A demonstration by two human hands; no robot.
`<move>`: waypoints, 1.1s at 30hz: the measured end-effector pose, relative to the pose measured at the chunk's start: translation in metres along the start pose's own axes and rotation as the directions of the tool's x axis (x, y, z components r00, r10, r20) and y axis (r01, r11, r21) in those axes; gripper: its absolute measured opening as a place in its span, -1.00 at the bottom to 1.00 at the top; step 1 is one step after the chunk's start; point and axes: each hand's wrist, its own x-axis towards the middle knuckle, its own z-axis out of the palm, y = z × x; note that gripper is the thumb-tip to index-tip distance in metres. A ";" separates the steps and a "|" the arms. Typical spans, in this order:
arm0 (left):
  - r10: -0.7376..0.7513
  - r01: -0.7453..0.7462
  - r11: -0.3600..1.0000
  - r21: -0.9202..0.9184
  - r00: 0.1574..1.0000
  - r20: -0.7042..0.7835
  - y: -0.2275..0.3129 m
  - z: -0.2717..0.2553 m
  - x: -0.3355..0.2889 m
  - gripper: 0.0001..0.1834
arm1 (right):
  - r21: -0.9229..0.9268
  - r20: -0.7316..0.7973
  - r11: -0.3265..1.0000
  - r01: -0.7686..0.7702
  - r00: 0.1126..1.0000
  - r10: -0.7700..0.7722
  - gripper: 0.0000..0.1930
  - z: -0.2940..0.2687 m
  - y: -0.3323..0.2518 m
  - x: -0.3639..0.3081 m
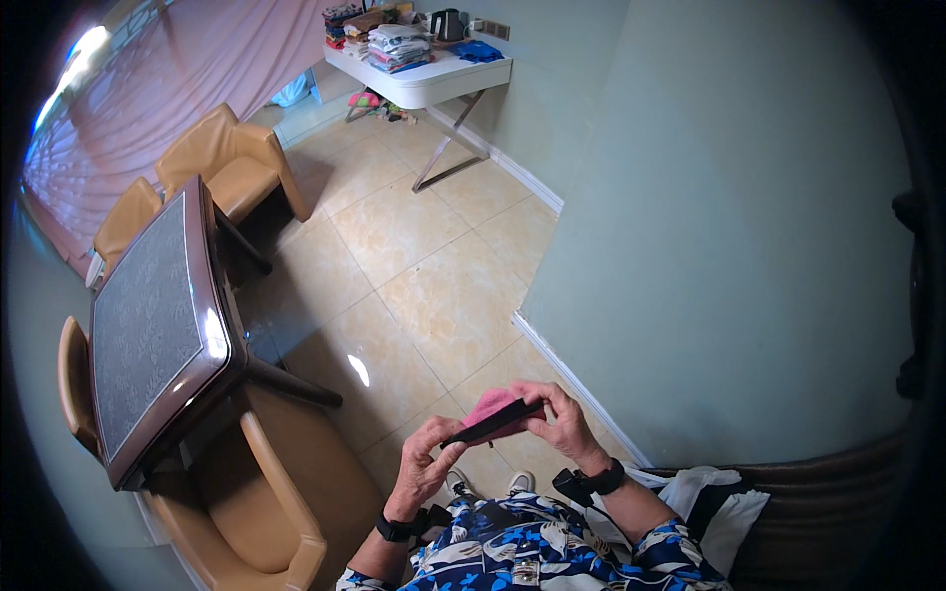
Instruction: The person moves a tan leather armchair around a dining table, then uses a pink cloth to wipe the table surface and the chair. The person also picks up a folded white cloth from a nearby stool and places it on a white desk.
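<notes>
A pink cloth item with a black band along its near edge [491,422] is stretched between my two hands above the floor in front of me. Its exact kind does not show. My left hand [430,463] pinches the left end of the band between thumb and fingers. At the other end, my right hand [559,422] grips the band, with its fingers curled over the top. The pink part rises behind the band, partly hidden by it. Both my wrists carry black straps.
To the left stand a dark-framed table [148,305] and tan armchairs [236,177]. A white desk [419,91] at the back bears folded clothes [399,47], a kettle [448,25] and a blue cloth [476,51]. White and black cloths [724,512] lie at my right, beside the wall.
</notes>
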 end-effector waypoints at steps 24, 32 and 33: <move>-0.389 0.387 0.921 0.038 0.910 0.144 0.006 -0.044 -0.022 -0.55 | 0.133 0.217 0.984 -0.120 0.972 0.089 -0.84 0.067 0.005 -0.007; -0.047 -0.103 0.825 0.556 0.968 0.249 0.006 -0.016 0.011 -0.69 | -0.037 0.166 0.973 0.229 0.961 -0.220 -0.75 0.069 0.004 0.000; -0.090 -0.034 0.848 0.528 0.974 0.207 0.007 -0.013 0.009 -0.71 | -0.029 0.162 0.979 0.204 0.967 -0.197 -0.76 0.068 0.002 0.001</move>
